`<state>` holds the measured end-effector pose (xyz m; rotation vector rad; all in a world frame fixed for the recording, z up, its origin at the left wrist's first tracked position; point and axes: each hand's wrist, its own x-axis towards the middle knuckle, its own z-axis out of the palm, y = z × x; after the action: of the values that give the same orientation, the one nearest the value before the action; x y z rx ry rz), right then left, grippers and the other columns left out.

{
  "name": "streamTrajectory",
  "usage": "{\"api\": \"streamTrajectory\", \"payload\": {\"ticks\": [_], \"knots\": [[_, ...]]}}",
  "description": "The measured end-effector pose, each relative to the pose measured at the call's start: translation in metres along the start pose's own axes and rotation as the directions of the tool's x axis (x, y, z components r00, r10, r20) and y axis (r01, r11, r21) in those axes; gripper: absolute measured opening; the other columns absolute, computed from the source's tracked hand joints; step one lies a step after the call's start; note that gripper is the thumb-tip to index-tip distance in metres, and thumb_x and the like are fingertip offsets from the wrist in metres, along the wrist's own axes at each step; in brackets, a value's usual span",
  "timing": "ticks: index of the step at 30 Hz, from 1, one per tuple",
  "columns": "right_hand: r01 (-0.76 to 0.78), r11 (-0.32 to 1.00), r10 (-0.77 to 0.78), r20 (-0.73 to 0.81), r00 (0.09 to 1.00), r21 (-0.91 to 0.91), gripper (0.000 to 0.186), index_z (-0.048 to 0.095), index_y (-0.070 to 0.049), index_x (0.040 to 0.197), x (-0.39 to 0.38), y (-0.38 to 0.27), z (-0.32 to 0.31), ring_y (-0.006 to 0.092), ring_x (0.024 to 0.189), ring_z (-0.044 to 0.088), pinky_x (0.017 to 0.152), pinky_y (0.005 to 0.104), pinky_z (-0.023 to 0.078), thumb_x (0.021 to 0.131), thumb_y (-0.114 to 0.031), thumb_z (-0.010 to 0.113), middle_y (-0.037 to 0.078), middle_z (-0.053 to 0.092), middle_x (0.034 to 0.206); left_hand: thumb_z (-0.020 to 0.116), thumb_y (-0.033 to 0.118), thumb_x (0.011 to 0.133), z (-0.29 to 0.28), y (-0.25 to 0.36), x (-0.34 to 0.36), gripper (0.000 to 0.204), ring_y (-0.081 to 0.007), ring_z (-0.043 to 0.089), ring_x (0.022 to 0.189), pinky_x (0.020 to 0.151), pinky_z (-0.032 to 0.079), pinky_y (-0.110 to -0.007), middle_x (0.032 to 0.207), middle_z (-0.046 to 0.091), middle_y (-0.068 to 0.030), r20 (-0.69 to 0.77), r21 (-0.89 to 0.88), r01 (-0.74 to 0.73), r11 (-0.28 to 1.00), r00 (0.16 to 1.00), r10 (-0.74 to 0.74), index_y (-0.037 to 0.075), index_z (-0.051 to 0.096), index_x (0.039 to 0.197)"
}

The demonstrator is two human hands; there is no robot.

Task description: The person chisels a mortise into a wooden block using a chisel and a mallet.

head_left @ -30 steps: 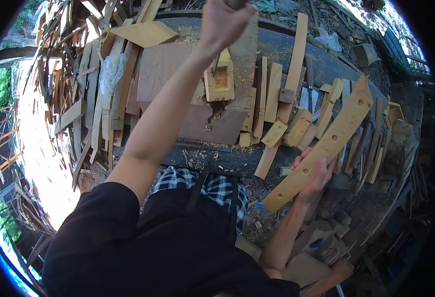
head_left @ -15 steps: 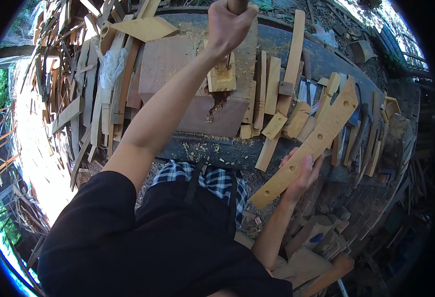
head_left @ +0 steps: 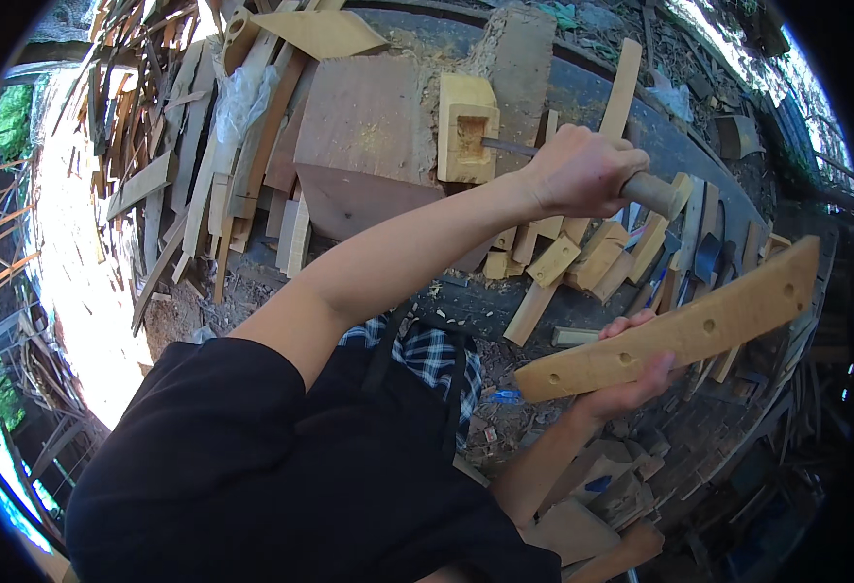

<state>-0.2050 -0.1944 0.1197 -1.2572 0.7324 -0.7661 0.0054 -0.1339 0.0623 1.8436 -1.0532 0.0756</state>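
My left hand (head_left: 582, 173), its arm stretched across to the right, is wrapped round a chisel (head_left: 652, 194) with a thick wooden handle. The chisel slants low, and its thin metal blade reaches the edge of a square recess cut in a pale wooden block (head_left: 468, 92). That block rests on a larger brown wood block (head_left: 369, 112). Lower right, my right hand (head_left: 636, 387) grips a long curved wooden board (head_left: 670, 340) with several round holes along it. The board is held in the air, and its far end points right.
Offcuts and drilled wood pieces (head_left: 553, 262) lie on the dark bench (head_left: 446, 316) right of the brown block. Tools sit further right, including a dark blade (head_left: 707, 257). Scrap planks (head_left: 170, 146) and a clear plastic bag (head_left: 242, 102) are at the left. Wood chips are scattered about.
My left hand has swung right and nearer, tipping the chisel from upright to a low slant. The holed board in my right hand has turned flatter and moved right and nearer.
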Motion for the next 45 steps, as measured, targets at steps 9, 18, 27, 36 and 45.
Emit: {"api": "streamTrajectory", "payload": {"ticks": [9, 18, 27, 36, 45], "knots": [[0.017, 0.999, -0.024, 0.218, 0.976, 0.032, 0.054, 0.043, 0.002, 0.131, 0.041, 0.017, 0.006, 0.0222, 0.064, 0.057, 0.055, 0.0327, 0.049, 0.088, -0.030, 0.053, 0.018, 0.057, 0.091, 0.071, 0.020, 0.073, 0.016, -0.010, 0.012, 0.017, -0.0330, 0.067, 0.077, 0.063, 0.052, -0.044, 0.080, 0.066, -0.0070, 0.103, 0.089, 0.114, 0.989, 0.987, -0.123, 0.011, 0.060, 0.083], [-0.205, 0.978, 0.194, 0.187, 0.963, 0.037, 0.041, 0.047, -0.002, 0.118, 0.065, 0.018, 0.009, 0.0197, 0.063, 0.056, 0.054, 0.0311, 0.046, 0.094, -0.035, 0.048, 0.013, 0.058, 0.087, 0.068, 0.019, 0.077, 0.030, -0.010, 0.017, 0.013, -0.0334, 0.068, 0.077, 0.065, 0.053, -0.045, 0.081, 0.068, -0.0076, 0.184, 0.182, 0.140, 0.973, 0.967, -0.173, 0.011, 0.062, 0.084], [-0.053, 0.988, 0.086, 0.221, 0.972, -0.148, 0.037, 0.049, -0.003, 0.115, 0.074, 0.035, -0.005, 0.0183, 0.063, 0.057, 0.055, 0.0286, 0.047, 0.094, -0.035, 0.051, 0.011, 0.058, 0.082, 0.068, 0.021, 0.077, 0.025, -0.019, 0.027, 0.012, -0.0364, 0.068, 0.077, 0.068, 0.054, -0.047, 0.076, 0.068, -0.0147, 0.156, 0.203, 0.223, 0.953, 0.954, -0.256, 0.011, 0.065, 0.084], [-0.211, 0.976, 0.215, 0.080, 0.973, -0.061, 0.038, 0.048, -0.003, 0.120, 0.042, 0.042, -0.043, 0.0175, 0.062, 0.058, 0.054, 0.0290, 0.049, 0.095, -0.032, 0.052, 0.010, 0.059, 0.083, 0.068, 0.019, 0.087, -0.040, -0.111, 0.060, 0.030, -0.0099, 0.049, 0.052, 0.049, 0.042, -0.030, 0.058, 0.049, 0.0013, -0.273, 0.270, 0.373, 0.888, 0.914, -0.301, 0.002, 0.053, 0.068], [-0.139, 0.962, 0.138, -0.023, 0.990, -0.234, 0.040, 0.048, -0.005, 0.123, 0.004, 0.047, -0.040, 0.0183, 0.063, 0.059, 0.055, 0.0297, 0.050, 0.094, -0.032, 0.054, 0.011, 0.059, 0.084, 0.067, 0.018, 0.089, -0.101, -0.044, 0.046, 0.031, -0.0071, 0.044, 0.043, 0.040, 0.035, -0.027, 0.055, 0.047, 0.0028, -0.168, -0.617, 0.303, 0.727, 0.851, -0.497, 0.006, 0.052, 0.065]]}}
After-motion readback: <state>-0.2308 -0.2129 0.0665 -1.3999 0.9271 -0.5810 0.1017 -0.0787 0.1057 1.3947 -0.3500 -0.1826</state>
